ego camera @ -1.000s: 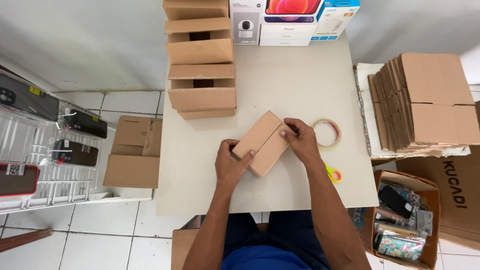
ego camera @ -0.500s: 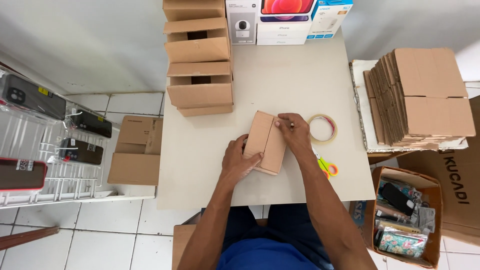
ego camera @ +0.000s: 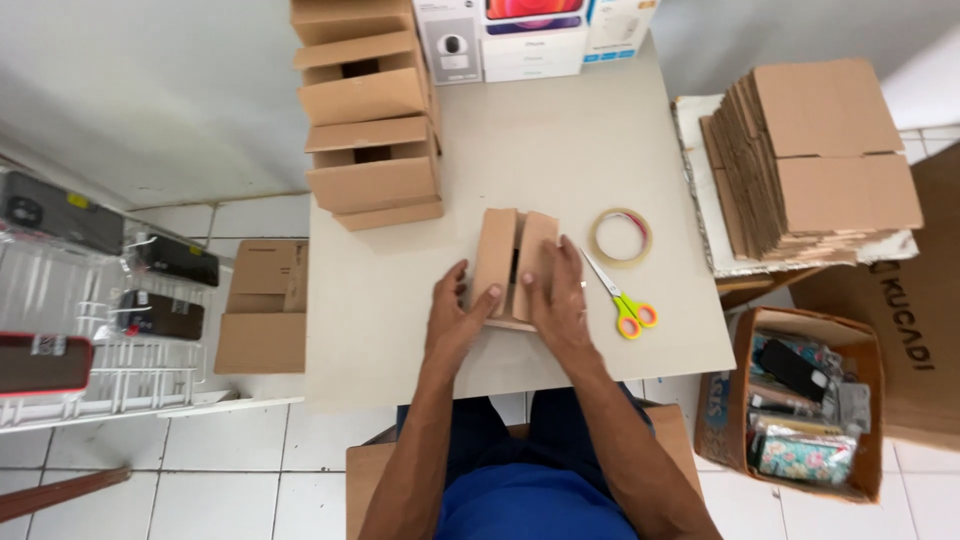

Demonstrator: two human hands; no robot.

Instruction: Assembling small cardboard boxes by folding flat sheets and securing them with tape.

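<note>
1. White floor tiles surround a pale tabletop (ego camera: 560, 140) that we look straight down on; we sit at its near edge.
2. Off the right edge we see a tall stack of flat cardboard blanks (ego camera: 820, 160), and along the far-left side a row of folded-up cartons (ego camera: 370, 130), with boxed goods (ego camera: 530, 35) at the far edge.
3. The small cardboard box (ego camera: 512, 262) stands near the middle of the near edge, its two top flaps folded towards each other with a dark gap between.
4. Our left hand (ego camera: 458, 315) presses flat against its left wall and flap; our right hand (ego camera: 560, 295) does the same on the right, fingers spread narrow, clamping the box between them.
5. We judge the box light, stiff along its creases but easily dented on open panels, so the folded edges and corners are the best hold.
6. Beside the right hand lie a tape roll (ego camera: 621, 237) and yellow-handled scissors (ego camera: 622, 300).
</note>
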